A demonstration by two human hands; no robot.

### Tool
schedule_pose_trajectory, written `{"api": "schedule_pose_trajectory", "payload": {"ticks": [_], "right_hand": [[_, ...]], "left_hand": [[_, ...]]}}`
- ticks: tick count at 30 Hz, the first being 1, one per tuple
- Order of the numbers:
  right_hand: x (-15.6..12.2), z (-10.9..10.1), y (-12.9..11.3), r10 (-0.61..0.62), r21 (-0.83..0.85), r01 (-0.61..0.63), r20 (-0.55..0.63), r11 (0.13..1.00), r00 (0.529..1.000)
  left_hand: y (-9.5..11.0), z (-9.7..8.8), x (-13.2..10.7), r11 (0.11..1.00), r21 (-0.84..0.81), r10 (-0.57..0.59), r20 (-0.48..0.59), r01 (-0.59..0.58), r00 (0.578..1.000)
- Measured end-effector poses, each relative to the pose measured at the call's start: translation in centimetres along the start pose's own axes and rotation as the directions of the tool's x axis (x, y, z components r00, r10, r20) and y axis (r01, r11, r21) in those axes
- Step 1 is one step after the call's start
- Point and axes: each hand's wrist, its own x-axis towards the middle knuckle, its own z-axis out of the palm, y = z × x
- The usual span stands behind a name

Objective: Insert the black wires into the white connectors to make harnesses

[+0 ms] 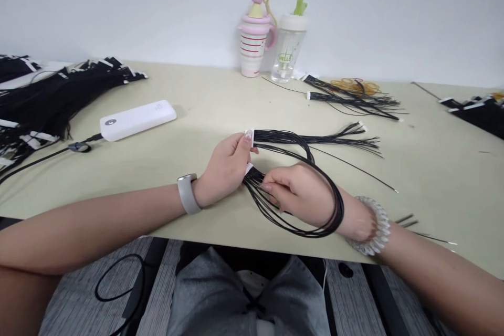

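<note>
My left hand (232, 160) grips a black wire harness (323, 194) by its white connectors, one under the thumb and another lower down by the palm. From these connectors the wires run right and bend in a loop around my right wrist. Inside that loop, my right hand (299, 189) is closed, thumb and index finger pinched on the wires just beside the lower connector. The harness's other strands (338, 140) lie to the right on the table, ending in loose tips and a small white connector (362, 127).
On the table (205, 100) lies a white power bank (137, 119) with a black cable. Black wire bundles (51, 94) pile up at the left. Further harnesses (350, 100) and yellow rubber bands (366, 86) lie behind. A pink-lidded cup (253, 47) and a clear bottle (289, 50) stand by the wall.
</note>
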Motion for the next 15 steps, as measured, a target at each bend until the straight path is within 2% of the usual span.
{"api": "schedule_pose_trajectory", "payload": {"ticks": [11, 15], "right_hand": [[0.0, 0.24, 0.08, -0.119, -0.105, 0.115, -0.033, 0.988, 0.992], [0.08, 0.4, 0.1, -0.166, -0.045, 0.161, -0.129, 0.986, 0.978]], "left_hand": [[0.0, 0.12, -0.09, 0.999, 0.021, 0.04, -0.009, -0.04, 0.999], [-0.13, 0.09, 0.0, 0.999, 0.022, 0.042, -0.022, -0.042, 0.999]]}}
